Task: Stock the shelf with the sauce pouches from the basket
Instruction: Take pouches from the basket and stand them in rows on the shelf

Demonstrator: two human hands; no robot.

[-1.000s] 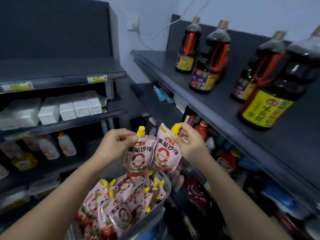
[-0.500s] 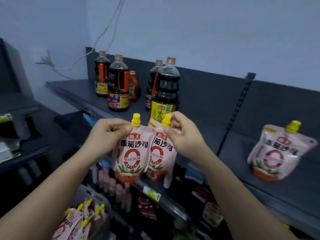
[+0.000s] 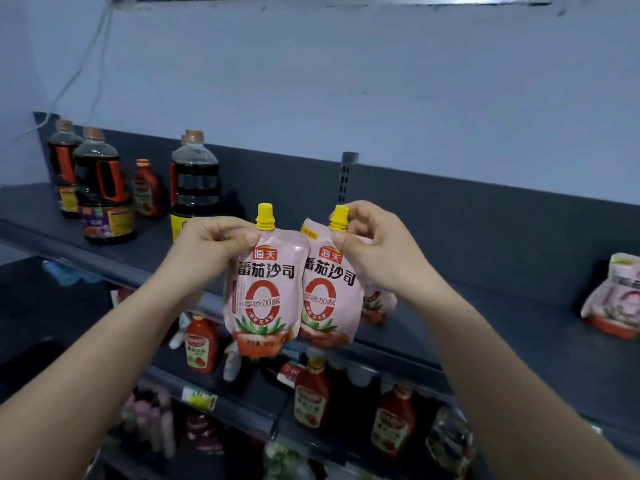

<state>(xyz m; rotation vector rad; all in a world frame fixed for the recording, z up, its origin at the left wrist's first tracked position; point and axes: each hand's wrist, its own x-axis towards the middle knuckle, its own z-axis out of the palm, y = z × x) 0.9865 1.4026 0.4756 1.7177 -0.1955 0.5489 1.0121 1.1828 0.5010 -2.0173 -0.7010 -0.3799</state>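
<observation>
Two pink sauce pouches with yellow caps hang side by side in front of the dark top shelf (image 3: 485, 306). My left hand (image 3: 214, 244) pinches the upper corner of the left pouch (image 3: 263, 296). My right hand (image 3: 377, 247) grips the right pouch (image 3: 329, 299) just under its cap. A third pouch (image 3: 375, 306) peeks out behind my right wrist; whether it stands on the shelf or is held I cannot tell. Another pouch (image 3: 616, 299) stands on the shelf at the far right. The basket is out of view.
Large dark soy sauce bottles (image 3: 104, 192) and a small red bottle (image 3: 145, 188) stand at the left end of the top shelf. The shelf below holds red ketchup bottles (image 3: 201, 344). A vertical shelf upright (image 3: 346, 174) divides the back panel.
My view has swung up and to the right, from the basket to the top shelf. Both hands have carried the two pouches up in front of the shelf, still side by side.
</observation>
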